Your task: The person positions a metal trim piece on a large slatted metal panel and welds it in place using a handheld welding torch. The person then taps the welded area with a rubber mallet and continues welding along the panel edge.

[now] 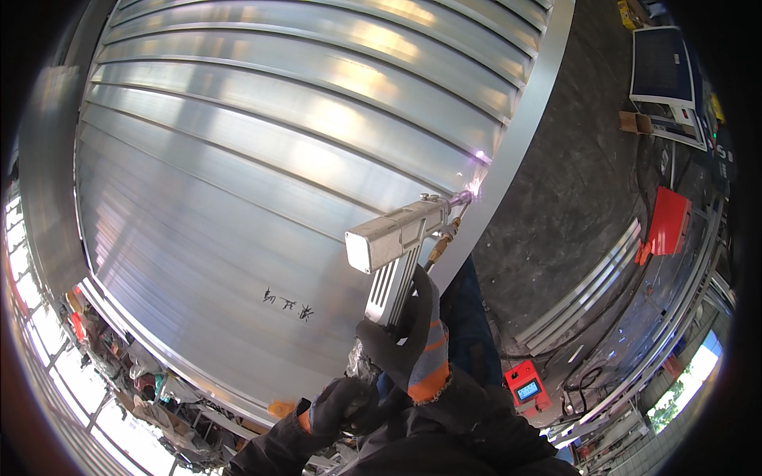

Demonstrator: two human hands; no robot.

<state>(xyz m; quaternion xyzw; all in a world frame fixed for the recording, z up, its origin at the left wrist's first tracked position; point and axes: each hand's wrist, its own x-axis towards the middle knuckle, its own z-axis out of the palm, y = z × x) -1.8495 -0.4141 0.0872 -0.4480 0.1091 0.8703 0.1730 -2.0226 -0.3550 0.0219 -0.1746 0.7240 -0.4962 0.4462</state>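
Welding gun (401, 230), silver-bodied with a ribbed grip, at centre of frame; body slants up to the right, nozzle at the right-hand edge of the slatted metal panel (214, 198). White-violet sparks (475, 187) at the tip, with a second violet glint just above. Brass-coloured wire-feed tube (444, 244) runs beneath the nozzle, converging on the same spot.

Right hand (413, 337): dark glove, grey and orange at the cuff; closed around the gun's grip. Left hand (343, 403): gloved, lower centre, just below the grip and beside a shiny wrapped section (362, 363) at its base; fingers look curled, but cannot tell whether they grip it.

Panel fills the upper left and centre; its slats run across the frame, bowed by the lens, and meet a flat pale metal border (532, 119) on the right. Black handwritten marks (287, 304) on the lower part of the panel.

Right of the border: dark grey floor (556, 190) with long pale metal strips (583, 293) lying side by side. Red box with a lit screen (527, 389), lower right. Red sheet-like piece (669, 220) at far right; small open cardboard box (635, 122) above it, near a white-framed dark panel (663, 65), upper right. Mixed clutter (155, 389), lower left.
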